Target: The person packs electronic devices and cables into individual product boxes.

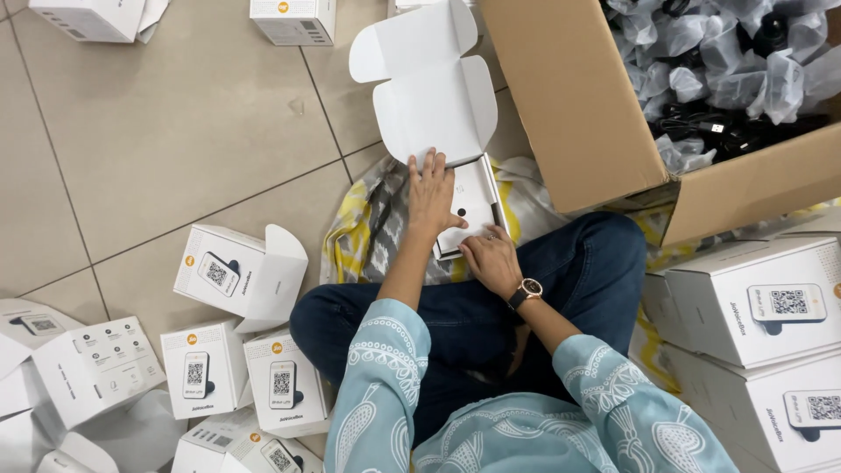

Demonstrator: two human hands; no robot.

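An open white carton (435, 96) with its lid flaps raised lies on the patterned cloth in front of my crossed legs. Inside it sits a white flat insert (477, 197) with a small dark hole. My left hand (431, 194) lies flat on the left part of that insert, fingers spread and pointing away from me. My right hand (491, 258), with a black watch on the wrist, presses on the carton's near edge. Neither hand grips anything.
A large brown cardboard box (578, 105) full of plastic-bagged black items stands at the right. Stacked white product boxes (749, 302) sit at the far right. Several small white boxes (236, 271) lie on the tiled floor at the left.
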